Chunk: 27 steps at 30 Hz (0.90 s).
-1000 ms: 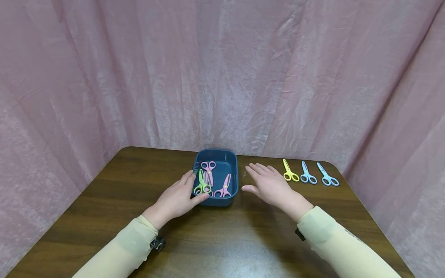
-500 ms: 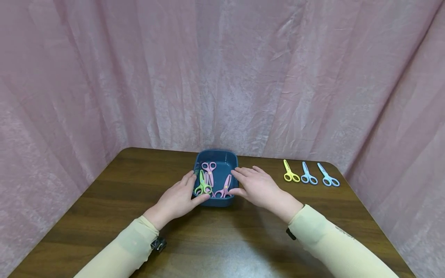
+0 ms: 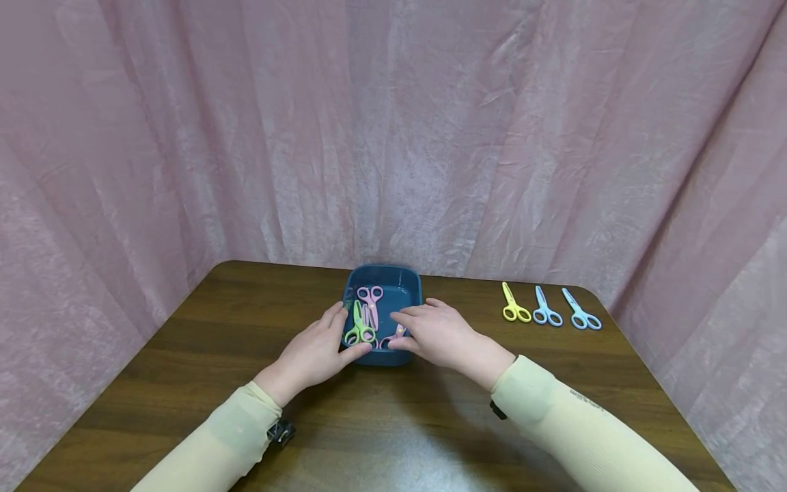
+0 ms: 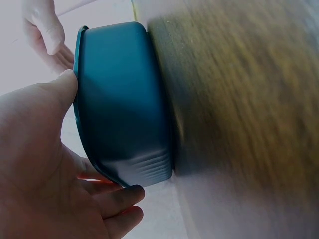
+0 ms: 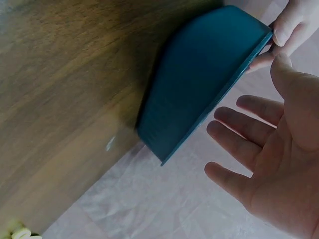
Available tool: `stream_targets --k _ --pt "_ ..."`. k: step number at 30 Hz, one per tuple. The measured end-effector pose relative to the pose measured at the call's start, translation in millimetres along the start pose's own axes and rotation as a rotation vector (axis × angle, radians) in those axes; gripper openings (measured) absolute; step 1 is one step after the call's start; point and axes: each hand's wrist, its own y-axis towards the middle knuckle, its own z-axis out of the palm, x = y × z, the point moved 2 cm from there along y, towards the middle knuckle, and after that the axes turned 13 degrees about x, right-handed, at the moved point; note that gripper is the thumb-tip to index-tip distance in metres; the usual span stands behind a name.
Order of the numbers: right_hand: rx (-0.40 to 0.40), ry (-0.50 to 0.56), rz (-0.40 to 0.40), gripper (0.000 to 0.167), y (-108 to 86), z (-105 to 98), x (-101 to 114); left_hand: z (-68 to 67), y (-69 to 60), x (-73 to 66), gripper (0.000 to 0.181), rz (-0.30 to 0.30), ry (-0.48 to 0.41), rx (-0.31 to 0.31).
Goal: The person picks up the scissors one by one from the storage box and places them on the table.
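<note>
A dark blue bin (image 3: 402, 295) holds green scissors (image 3: 357, 316) and several pink scissors (image 3: 371, 304). At its near left corner, my left hand (image 3: 309, 353) holds the bin, thumb on the near rim and fingers along the left side. My right hand (image 3: 444, 335) hovers over the bin's right rim with spread, lightly bent fingers and nothing between them. It partly covers a second pair of pink scissors (image 3: 399, 331) in the near right corner. In the right wrist view that hand's fingers (image 5: 244, 124) stay apart from the bin wall (image 5: 199, 74).
Yellow scissors (image 3: 509, 296) and two blue scissors (image 3: 542, 301) lie in a row at the right of the wooden table (image 3: 277, 294). Behind the table's far edge hangs a pink curtain (image 3: 393, 137), which also runs along both sides.
My right hand has moved left, from beside the bin to over its right side, now covering part of the pink scissors. The left hand stays at the bin's corner.
</note>
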Motion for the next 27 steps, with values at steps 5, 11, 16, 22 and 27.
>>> stream_targets --k 5,11,16,22,27 --pt "0.025 -0.009 -0.003 0.058 8.3 1 3 0.3 -0.1 -0.1 0.106 0.0 -0.001 -0.004" --pt "0.051 -0.047 -0.02 0.054 16.2 0 5 1.4 -0.5 -0.7 0.106 -0.007 -0.009 -0.001" --pt "0.066 -0.092 -0.029 0.042 22.5 -1 4 1.7 -0.6 -1.8 0.107 -0.006 -0.022 0.003" --pt "0.091 -0.094 -0.025 0.034 31.2 0 3 1.1 -0.8 -2.6 0.107 0.0 -0.026 0.008" --pt "0.091 -0.106 -0.015 0.032 35.6 -2 5 -0.7 -1.2 -2.4 0.107 0.001 -0.022 0.006"
